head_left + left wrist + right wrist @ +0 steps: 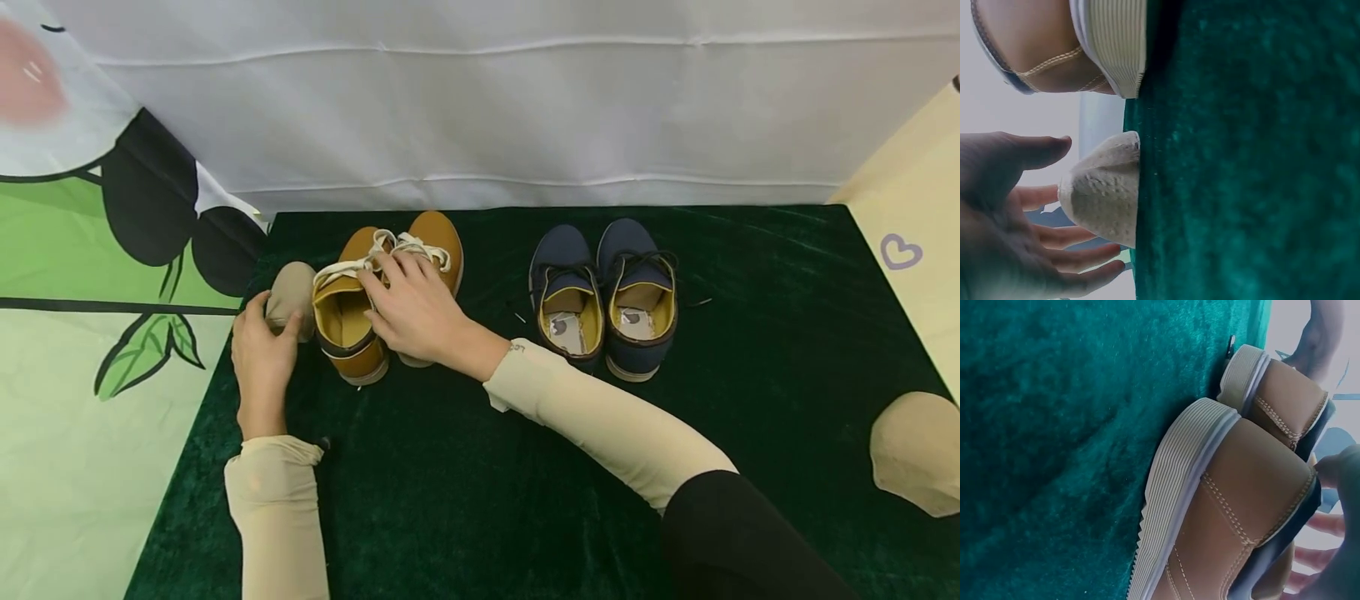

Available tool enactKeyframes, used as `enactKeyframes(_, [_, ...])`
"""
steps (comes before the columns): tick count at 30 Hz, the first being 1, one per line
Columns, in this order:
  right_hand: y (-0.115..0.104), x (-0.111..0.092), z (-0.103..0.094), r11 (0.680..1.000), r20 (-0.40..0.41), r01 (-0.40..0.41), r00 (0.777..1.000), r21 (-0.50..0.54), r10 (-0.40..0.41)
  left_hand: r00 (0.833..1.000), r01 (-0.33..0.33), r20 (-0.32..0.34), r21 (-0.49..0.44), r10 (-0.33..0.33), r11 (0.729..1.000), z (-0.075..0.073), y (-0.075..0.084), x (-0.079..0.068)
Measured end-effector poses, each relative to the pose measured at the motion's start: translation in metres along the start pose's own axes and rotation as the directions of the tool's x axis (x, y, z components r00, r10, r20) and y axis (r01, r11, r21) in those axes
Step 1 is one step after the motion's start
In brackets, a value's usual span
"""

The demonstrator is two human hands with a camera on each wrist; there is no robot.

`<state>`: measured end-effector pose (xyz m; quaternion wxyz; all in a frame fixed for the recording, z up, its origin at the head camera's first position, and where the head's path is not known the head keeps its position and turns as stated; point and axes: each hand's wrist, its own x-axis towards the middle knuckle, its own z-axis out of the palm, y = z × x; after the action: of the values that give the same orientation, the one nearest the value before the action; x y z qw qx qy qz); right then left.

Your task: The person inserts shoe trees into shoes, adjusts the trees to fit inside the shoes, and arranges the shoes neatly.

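A beige moulded shoe insert (291, 292) stands on the green cloth at the left, beside a pair of tan shoes with white laces. My left hand (262, 354) reaches round it with spread fingers; in the left wrist view the thumb (1047, 152) is apart from the insert (1107, 194). Over the right tan shoe (438, 237) lies my right hand (420, 308), covering that shoe's opening. Its fingertips are by the laces, near the left tan shoe (348, 358). Close up, the right wrist view has the heel of a tan shoe (1254, 481) beside the hand.
Two navy shoes (566, 250) (630, 242) with dark laces and paper inside stand right of the tan pair. Another beige moulded piece (918, 454) lies at the far right. A white cloth wall (525, 117) borders the green cloth (480, 500) at the back.
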<state>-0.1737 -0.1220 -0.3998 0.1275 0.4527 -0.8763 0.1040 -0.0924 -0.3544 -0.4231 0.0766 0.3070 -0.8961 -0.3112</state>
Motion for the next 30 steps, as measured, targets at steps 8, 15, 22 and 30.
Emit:
enactKeyframes(8, [-0.001,0.008,0.001,0.999,0.019,0.048,0.999,-0.007,-0.048,0.999,0.036,0.019,0.012,-0.036,0.999,0.003,-0.004,0.001])
enactKeyframes(15, [-0.003,0.016,-0.001,0.998,0.035,0.062,0.997,-0.012,-0.062,0.999,0.043,-0.025,0.012,-0.043,0.999,0.005,-0.005,0.002])
enactKeyframes(22, [-0.004,0.025,-0.003,0.998,0.044,0.059,0.997,-0.013,-0.058,0.997,0.047,-0.054,0.018,-0.046,0.999,0.005,-0.005,0.003])
enactKeyframes(30, [-0.002,0.031,-0.005,0.998,0.047,0.065,0.997,-0.015,-0.065,0.997,0.050,-0.068,0.032,-0.047,0.998,0.000,-0.003,-0.002])
